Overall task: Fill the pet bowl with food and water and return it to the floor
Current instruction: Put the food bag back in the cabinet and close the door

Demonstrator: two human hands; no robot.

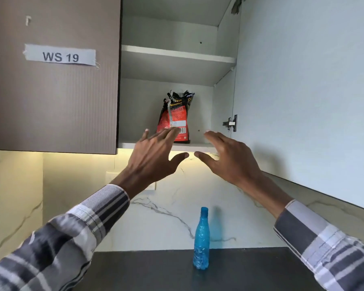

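A red and black pet food bag point(176, 114) stands upright on the bottom shelf point(198, 145) of an open wall cabinet, its top crumpled. My left hand point(153, 153) is raised in front of the bag's lower left corner, fingers spread, holding nothing. My right hand point(229, 156) is raised to the right of the bag at shelf height, fingers apart and empty. A blue plastic water bottle point(201, 240) stands upright on the dark countertop point(147, 271) below. No pet bowl is in view.
The cabinet's right door point(303, 91) is swung open, its hinge point(231, 123) beside my right hand. The closed left door point(51, 91) carries a "WS 19" label. An upper shelf point(177, 53) holds nothing visible. A marble backsplash point(177, 198) runs behind the counter.
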